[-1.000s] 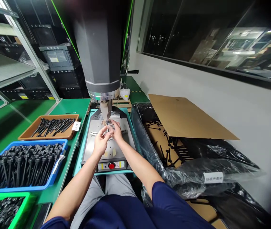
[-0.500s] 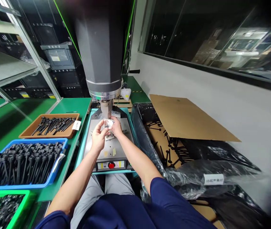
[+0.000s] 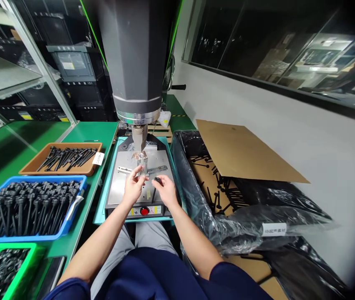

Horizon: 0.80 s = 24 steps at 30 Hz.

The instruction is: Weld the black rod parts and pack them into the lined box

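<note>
seemingly midway: right hand (image 3: 167, 191) pinches black part (image 3: 157, 180) clear of fixture (image 3: 142, 161), not yet set down; left hand (image 3: 132, 187) spread near fixture.

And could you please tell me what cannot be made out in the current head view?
All in the head view:
- Black part in the right hand: partly covered by that hand.
- Left hand: too small to tell whether its fingertips hold anything.
- Green tray: cut off by the left and bottom edges.
- Plastic-lined container: contents partly hidden under the cardboard sheet.
- White label: writing too small to read.
</note>
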### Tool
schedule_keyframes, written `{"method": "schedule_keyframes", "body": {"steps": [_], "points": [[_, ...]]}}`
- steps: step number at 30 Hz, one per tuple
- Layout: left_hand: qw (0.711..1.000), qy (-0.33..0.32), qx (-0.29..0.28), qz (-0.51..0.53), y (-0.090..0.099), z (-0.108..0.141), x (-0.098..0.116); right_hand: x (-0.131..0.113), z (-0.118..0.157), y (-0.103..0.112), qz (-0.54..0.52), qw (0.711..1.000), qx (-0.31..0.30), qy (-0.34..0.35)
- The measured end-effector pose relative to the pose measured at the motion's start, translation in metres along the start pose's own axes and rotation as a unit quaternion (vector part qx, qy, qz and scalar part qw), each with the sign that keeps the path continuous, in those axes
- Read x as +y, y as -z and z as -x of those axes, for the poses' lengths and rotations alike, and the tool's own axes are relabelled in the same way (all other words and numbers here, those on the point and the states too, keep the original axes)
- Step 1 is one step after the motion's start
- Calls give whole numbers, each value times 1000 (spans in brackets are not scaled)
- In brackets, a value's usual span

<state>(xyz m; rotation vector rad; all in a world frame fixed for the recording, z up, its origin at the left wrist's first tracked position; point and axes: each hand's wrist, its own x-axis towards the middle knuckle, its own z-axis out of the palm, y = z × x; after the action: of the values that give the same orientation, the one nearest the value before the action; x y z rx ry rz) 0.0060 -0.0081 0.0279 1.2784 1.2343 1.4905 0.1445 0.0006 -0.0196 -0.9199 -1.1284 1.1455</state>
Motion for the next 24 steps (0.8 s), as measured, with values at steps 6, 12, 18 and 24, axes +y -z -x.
{"method": "schedule_keyframes", "body": {"steps": [6, 12, 18, 24], "points": [[998, 37, -48, -18, 6, 14, -12, -19, 26, 16, -38, 996, -61, -44], [989, 88, -89, -75, 23, 48, -9, -35, 26, 5, 2, 998, -59, 18], [977, -13, -142, -160, 33, 68, 4, -42, 33, -23, -65, 995, -78, 10], [965, -27, -115, -233, 57, 79, 20, -51, 42, -37, -115, 976, -182, -25]]}}
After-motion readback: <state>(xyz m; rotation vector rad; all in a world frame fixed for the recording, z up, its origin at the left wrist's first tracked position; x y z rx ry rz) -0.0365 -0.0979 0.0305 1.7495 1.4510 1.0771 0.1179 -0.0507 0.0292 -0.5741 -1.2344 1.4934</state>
